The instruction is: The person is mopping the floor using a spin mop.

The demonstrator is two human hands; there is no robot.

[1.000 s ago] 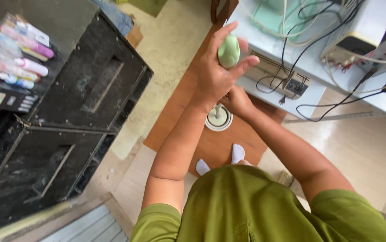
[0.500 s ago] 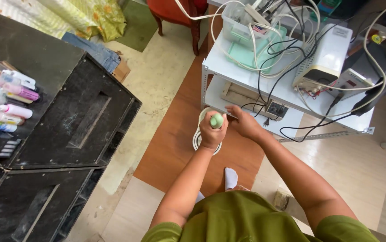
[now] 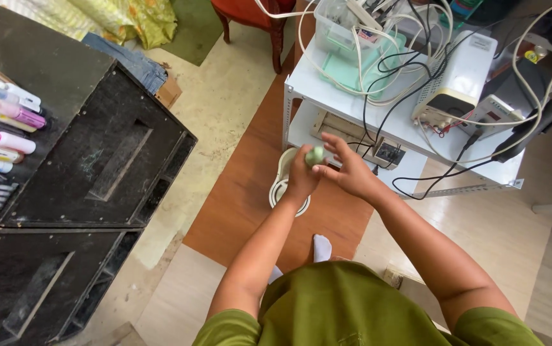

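Left hand [image 3: 300, 179] clenched on the pale-green handle [image 3: 315, 155] (right hand [image 3: 347, 172] steadying, fingers spread) — best kept upright above the white round base [image 3: 282, 189].

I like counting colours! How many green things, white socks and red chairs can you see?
Pale green handle held in the left hand: 1
Green shirt: 1
Pale green tray: 1
White socks: 1 in clear view
Red chair: 1
Total: 5
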